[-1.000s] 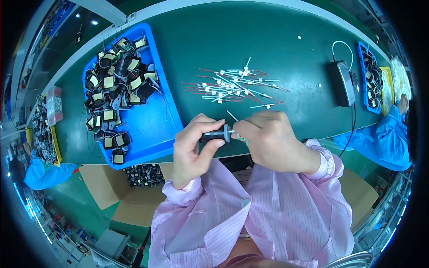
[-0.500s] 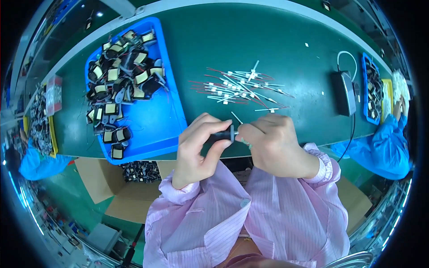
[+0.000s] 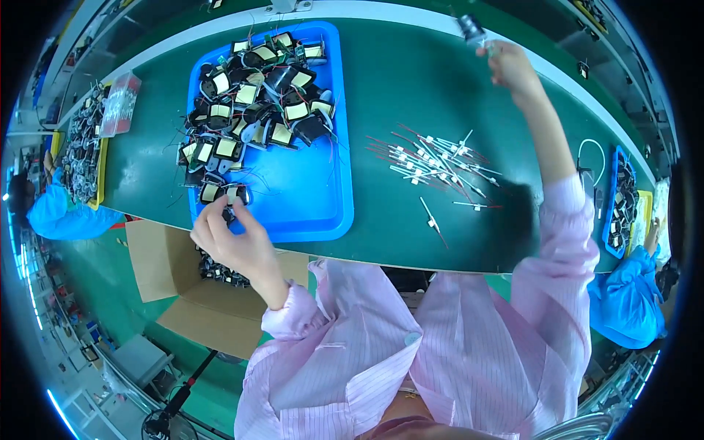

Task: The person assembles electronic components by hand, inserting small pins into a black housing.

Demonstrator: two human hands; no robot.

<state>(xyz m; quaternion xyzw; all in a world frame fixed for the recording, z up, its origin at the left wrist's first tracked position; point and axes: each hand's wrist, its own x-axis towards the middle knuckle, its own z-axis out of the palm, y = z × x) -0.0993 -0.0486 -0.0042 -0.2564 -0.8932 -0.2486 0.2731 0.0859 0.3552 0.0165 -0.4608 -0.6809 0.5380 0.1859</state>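
Observation:
My left hand [image 3: 236,238] reaches over the near left corner of a blue tray [image 3: 308,229]. Its thumb and fingers are round a small black device [image 3: 229,217], largely hidden by them. Just beyond lie more black devices [image 3: 210,192] with cream pads and thin wires. Far to the right, my right hand [image 3: 510,66] is stretched toward the table's back edge. At its fingertips is a dark, rounded device [image 3: 471,29], blurred by motion. Between the arms, white tubes with red wires [image 3: 447,161] lie in a loose heap, one tube [image 3: 427,213] apart from them.
A clear plastic box [image 3: 121,104] stands at the left. On the right are a black box with a white cable [image 3: 587,176] and another blue tray [image 3: 622,202] of devices. Co-workers in blue sleeves [image 3: 627,304] sit at both sides. An open cardboard carton [image 3: 158,260] is below the table edge.
My hands have parted from the black device they held together. The left has gone to the tray; the right has swung far out to the back right. A tube now lies nearer the front edge.

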